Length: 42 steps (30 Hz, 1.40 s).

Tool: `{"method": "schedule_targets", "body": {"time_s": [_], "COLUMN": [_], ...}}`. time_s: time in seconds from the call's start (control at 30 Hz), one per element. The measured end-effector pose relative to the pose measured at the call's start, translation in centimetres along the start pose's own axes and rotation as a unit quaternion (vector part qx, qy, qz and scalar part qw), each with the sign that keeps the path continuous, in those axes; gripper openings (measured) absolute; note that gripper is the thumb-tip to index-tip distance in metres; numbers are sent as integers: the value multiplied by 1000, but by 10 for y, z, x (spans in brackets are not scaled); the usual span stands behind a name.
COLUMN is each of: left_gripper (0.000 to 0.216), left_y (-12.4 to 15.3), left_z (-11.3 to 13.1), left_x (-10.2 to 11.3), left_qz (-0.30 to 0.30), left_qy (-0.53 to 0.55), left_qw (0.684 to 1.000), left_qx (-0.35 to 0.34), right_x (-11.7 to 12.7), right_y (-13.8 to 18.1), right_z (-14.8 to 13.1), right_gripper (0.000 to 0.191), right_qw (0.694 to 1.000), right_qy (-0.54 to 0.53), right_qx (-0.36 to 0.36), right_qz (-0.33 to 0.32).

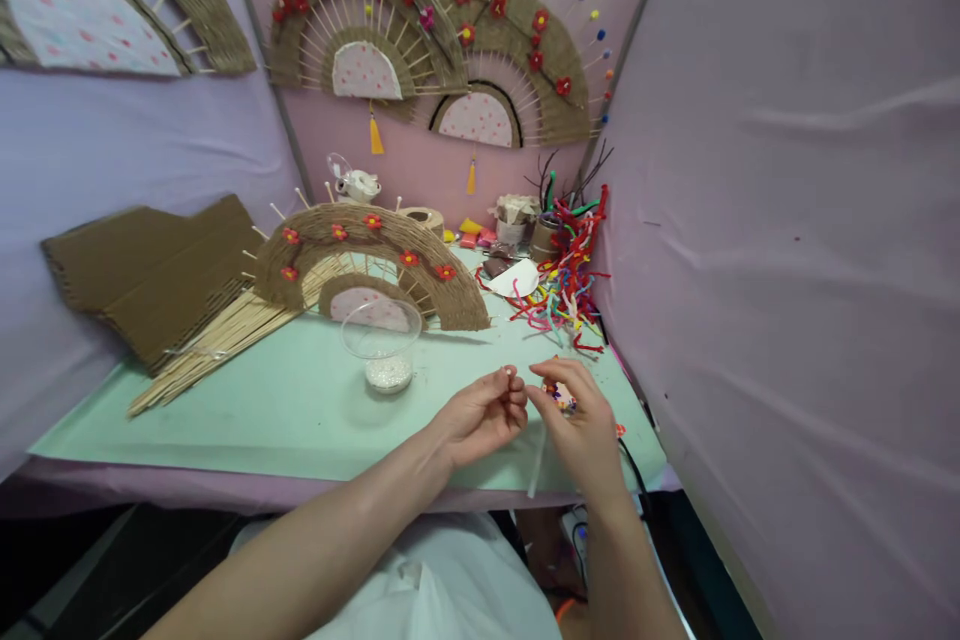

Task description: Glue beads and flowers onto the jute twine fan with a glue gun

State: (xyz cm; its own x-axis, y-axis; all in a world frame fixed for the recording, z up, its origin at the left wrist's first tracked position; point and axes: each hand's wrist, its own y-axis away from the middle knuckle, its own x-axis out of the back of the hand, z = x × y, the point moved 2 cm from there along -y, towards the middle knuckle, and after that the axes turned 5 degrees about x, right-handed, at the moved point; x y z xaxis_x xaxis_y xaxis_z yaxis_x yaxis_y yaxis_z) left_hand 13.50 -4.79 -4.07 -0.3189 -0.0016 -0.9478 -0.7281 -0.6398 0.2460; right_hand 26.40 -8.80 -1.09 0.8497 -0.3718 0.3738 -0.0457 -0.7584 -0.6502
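My left hand (pixel 491 410) is closed palm up, with thumb and forefinger pinching a tiny pale bead (pixel 511 372). Just to its right, my right hand (pixel 589 425) curves inward, its thumb and forefinger a little apart, and I see nothing between them. Behind the right fingers shows a small cluster of colourful pieces (pixel 561 397), partly hidden. A clear plastic cup (pixel 382 328) with small white beads (pixel 389 375) in its bottom stands left of my hands. Beyond it leans a twine-wrapped fan (pixel 360 230) with red flowers.
Cardboard (pixel 150 260) and a bundle of thin sticks (pixel 217 345) lie at left. Tangled pipe cleaners (pixel 574 270) and a white half-disc (pixel 515 278) are at back right. A tape roll (pixel 421 218) sits behind the fan. Finished fans (pixel 517 20) hang on the back wall.
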Motion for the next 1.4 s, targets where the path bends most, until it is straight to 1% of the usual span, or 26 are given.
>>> {"method": "schedule_targets", "body": {"time_s": [0.07, 0.17, 0.3, 0.4, 0.6, 0.73, 0.9, 1.2, 1.4], "left_gripper": [13, 14, 18, 21, 16, 13, 12, 7, 9], "left_y": [1, 1, 1, 0, 2, 2, 2, 5, 6], "left_z": [-2, -3, -4, -5, -7, -9, -11, -13, -13], "left_x": [1, 4, 5, 6, 7, 7, 8, 5, 4], "left_qz": [12, 20, 31, 29, 34, 38, 35, 68, 54], "left_qy": [4, 5, -7, -16, -34, -35, -24, 4, 10], "left_qw": [1000, 1000, 999, 999, 998, 998, 999, 998, 998], "left_qx": [-4, -13, -25, -29, -38, -32, -22, -12, -9], "right_x": [-9, -13, -9, -6, -4, -5, -8, -16, -21], "right_y": [-5, -11, -15, -17, -18, -14, -9, -6, -5], "right_z": [-2, -1, -2, -4, -4, 1, 10, 15, 15], "right_gripper": [10, 9, 10, 9, 8, 8, 6, 4, 6], "right_qw": [1000, 998, 996, 993, 990, 989, 988, 982, 975], "right_qy": [-19, -46, -66, -81, -88, -99, -128, -176, -219], "right_qx": [-3, -2, 7, 22, 34, 35, 15, 0, 4], "right_qz": [-13, -36, -67, -83, -109, -102, -88, -68, -46]}}
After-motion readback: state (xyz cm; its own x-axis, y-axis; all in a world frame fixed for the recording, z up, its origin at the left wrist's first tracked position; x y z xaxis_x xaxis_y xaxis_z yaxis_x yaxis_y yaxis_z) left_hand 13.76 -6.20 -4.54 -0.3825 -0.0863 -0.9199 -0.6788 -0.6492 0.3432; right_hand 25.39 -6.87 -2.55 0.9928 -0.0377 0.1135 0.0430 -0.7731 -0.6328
